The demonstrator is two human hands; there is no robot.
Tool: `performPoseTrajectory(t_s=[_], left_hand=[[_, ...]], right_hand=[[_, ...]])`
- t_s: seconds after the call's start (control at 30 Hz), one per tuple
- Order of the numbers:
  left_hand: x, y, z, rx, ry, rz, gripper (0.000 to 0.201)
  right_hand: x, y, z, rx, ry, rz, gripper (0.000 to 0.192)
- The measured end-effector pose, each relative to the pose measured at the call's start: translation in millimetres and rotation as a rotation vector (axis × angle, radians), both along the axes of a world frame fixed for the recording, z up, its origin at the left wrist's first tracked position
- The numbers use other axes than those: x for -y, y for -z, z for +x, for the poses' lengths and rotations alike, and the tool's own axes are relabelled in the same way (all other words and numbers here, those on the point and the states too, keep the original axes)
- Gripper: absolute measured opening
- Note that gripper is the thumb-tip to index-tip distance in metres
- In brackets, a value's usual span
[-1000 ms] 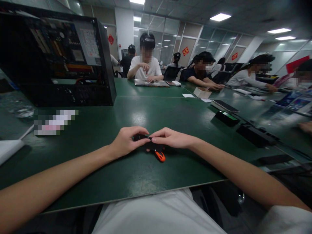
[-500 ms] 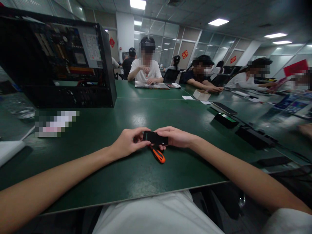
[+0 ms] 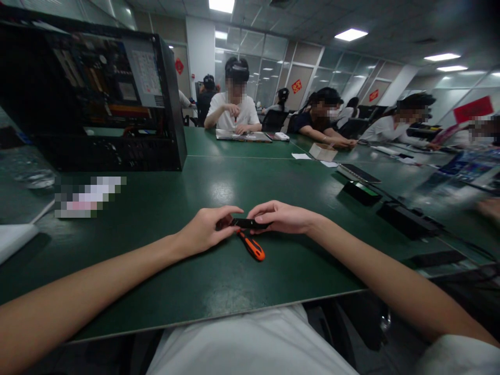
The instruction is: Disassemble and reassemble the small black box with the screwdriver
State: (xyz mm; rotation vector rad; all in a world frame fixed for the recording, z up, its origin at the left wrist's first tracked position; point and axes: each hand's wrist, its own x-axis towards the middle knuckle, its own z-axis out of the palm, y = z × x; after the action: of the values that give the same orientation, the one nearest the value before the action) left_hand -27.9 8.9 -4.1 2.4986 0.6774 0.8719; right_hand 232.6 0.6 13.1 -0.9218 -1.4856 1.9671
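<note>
My right hand (image 3: 283, 217) is closed on the right end of a small, flat, black rectangular object (image 3: 245, 223), thumb in front and fingers over the top. The object is turned nearly edge-on, and I cannot make out its exact kind. At its left end, my left hand (image 3: 209, 228) grips with the thumb and curled fingers, while the index finger reaches above it, apart from the surface. Just below both hands lies a screwdriver with an orange and black handle (image 3: 254, 248); its far end is hidden by the object and the left thumb.
An open black computer case (image 3: 172, 104) stands at the left on the green table (image 3: 211, 286). Black adapters (image 3: 408, 219), cables and a dark flat device (image 3: 358, 174) lie to the right. A small box (image 3: 323, 152) sits farther back. Across the table, a person (image 3: 234, 109) works.
The black object has tilted from showing its broad face to showing mostly its thin edge. My left index finger has lifted off it, and my right fingers have shifted over its top.
</note>
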Motion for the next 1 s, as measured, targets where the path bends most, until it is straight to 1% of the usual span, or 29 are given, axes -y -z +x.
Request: performPoseTrajectory(t_s=[0.1,0.17,0.2,0.23,0.27,0.3,0.33,0.37,0.43,0.5,0.6,0.67,0.77,1.0], left_hand=[[-1,0.6,0,-0.001,0.003,-0.027,0.035],[-1,-0.2,1,0.0,-0.007,-0.038,0.034],[0,-0.7,1,-0.002,-0.01,-0.039,0.033],[0,-1.0,1,-0.008,-0.01,-0.036,0.032],[0,-1.2,1,-0.015,-0.005,-0.032,0.031],[0,-1.2,1,-0.023,0.003,-0.027,0.03],[0,-0.9,1,-0.031,0.011,-0.024,0.03],[0,-0.4,1,-0.038,0.017,-0.02,0.029],[0,0.8,1,-0.046,0.024,-0.008,0.028],[-1,1.7,1,-0.045,0.03,0.005,0.027],[-1,1.2,1,-0.044,0.039,0.011,0.025],[0,0.1,2,-0.053,0.046,0.009,0.024],[2,-1.7,2,-0.067,0.059,0.011,0.024],[2,-2.1,1,-0.071,0.081,0.05,0.022]], right_hand=[[3,-12.4,11,0.116,0.006,0.126,0.035],[2,-24.2,30,0.259,0.062,0.301,0.037],[1,-30.6,44,0.376,0.133,0.427,0.038],[-2,-36.7,61,0.548,0.237,0.578,0.037],[-4,-42.3,81,0.765,0.391,0.737,0.034],[-8,-47.0,103,1.022,0.592,0.886,0.031],[-11,-50.5,126,1.274,0.792,0.97,0.03],[-15,-52.8,148,1.391,0.927,0.953,0.033],[-20,-53.3,191,1.53,1.092,0.844,0.04],[-22,-48.7,224,1.62,1.168,0.716,0.043],[-22,-35.1,255,1.699,1.183,0.544,0.042],[-21,-25.5,265,1.723,1.164,0.469,0.041],[-23,-15.8,272,1.746,1.135,0.416,0.041],[-28,-10.8,274,1.78,1.085,0.34,0.044]])
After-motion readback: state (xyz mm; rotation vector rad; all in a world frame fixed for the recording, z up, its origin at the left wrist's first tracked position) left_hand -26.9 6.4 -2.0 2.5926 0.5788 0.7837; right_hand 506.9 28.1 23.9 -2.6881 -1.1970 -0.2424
